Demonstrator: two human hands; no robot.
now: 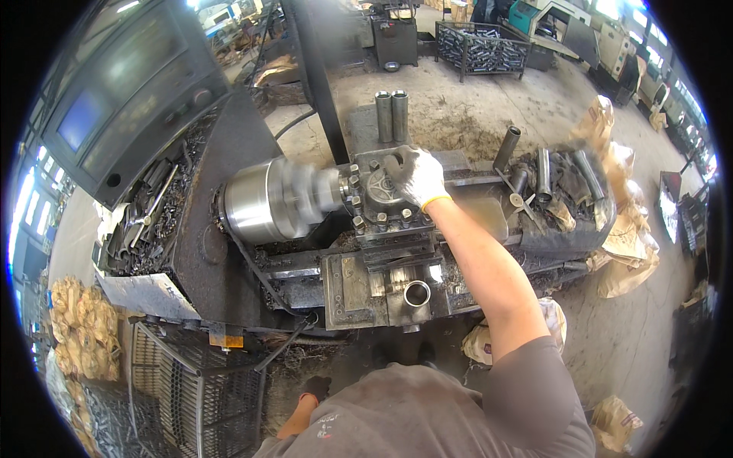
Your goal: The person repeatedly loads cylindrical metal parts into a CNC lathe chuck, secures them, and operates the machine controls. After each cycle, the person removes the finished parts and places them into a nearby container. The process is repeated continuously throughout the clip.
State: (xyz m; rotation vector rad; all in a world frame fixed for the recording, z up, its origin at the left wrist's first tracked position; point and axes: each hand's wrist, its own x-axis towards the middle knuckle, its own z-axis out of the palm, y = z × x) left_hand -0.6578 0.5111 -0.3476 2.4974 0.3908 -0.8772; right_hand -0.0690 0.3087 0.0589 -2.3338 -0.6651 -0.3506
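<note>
My right hand [416, 174], in a white knit glove with dark-soiled fingers and a yellow cuff, rests on the top of a square bolted tool post [379, 191] on a metal lathe. Its fingers are curled at the far edge; whatever they grip is hidden beneath them. Left of the tool post, the shiny chuck [263, 200] looks blurred on its right side, where a stepped cylindrical part [313, 185] sits. Low beside my body hangs my left hand [316, 387], dark-gloved with a red cuff, its finger shape unclear. An upright metal tube [417, 294] is on the near carriage.
Two metal tubes [392, 117] stand behind the tool post. Dirty rags, tubes and a brush-like tool cover a tray [569, 238] at right. Tools and shavings fill the left bin [145, 286]. A mesh metal guard [195, 389] stands near left; paper sacks [630, 237] line the right.
</note>
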